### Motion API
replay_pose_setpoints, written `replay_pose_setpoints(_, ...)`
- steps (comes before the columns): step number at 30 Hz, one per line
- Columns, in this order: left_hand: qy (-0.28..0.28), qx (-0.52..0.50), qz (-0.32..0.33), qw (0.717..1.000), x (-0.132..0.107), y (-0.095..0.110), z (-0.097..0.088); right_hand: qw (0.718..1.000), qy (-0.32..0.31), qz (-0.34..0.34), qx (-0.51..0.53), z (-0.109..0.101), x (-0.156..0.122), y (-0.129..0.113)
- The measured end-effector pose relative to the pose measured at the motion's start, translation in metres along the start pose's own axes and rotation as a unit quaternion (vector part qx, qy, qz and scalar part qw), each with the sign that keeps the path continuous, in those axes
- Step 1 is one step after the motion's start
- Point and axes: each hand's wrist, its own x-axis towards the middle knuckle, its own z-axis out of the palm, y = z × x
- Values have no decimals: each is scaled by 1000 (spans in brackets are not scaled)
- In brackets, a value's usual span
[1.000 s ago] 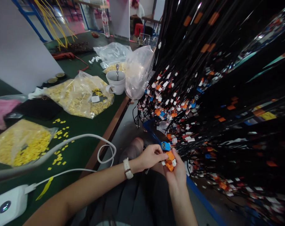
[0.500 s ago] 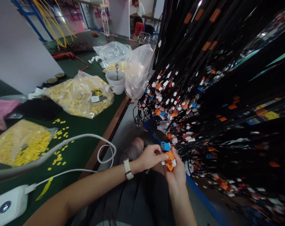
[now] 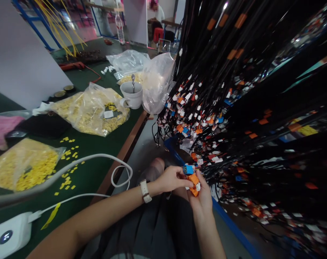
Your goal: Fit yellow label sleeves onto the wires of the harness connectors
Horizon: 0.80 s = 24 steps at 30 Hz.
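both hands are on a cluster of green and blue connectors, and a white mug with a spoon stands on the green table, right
Not quite. In the head view the connectors held by the left hand and right hand are orange and blue, not green and blue. The white mug with a spoon does stand on the green table.
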Motion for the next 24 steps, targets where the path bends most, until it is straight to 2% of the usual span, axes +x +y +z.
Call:
replay_pose_setpoints(2,-3,13,2,1000,1,7,-5,1000,6,-2,1,-5,2,-1)
replay_pose_setpoints(3,16,21,3,1000,2,12,-9,1000,11,-2,2,-7,3,-2)
replay_pose_setpoints(5,92,40,11,995,4,23,-18,1000,21,2,4,-12,4,-5)
replay_pose_setpoints(7,196,71,37,977,6,34,-32,1000,27,5,6,-16,3,-7)
replay_pose_setpoints(10,327,149,99,928,8,50,-59,1000,28,2,7,-19,2,-9)
replay_pose_setpoints(13,416,280,147,852,6,62,-93,1000,24,1,0,-20,3,-8)
replay_pose_setpoints(16,453,386,125,794,1,69,-129,1000,21,5,-4,-20,5,-8)
replay_pose_setpoints(20,526,454,71,716,-8,73,-174,1000,17,5,-9,-20,6,-8)
replay_pose_setpoints(22,554,462,25,692,-14,73,-192,1000,18,3,-13,-20,6,-9)
replay_pose_setpoints(24,557,474,-27,682,-23,76,-205,1000,19,6,-16,-20,6,-9)
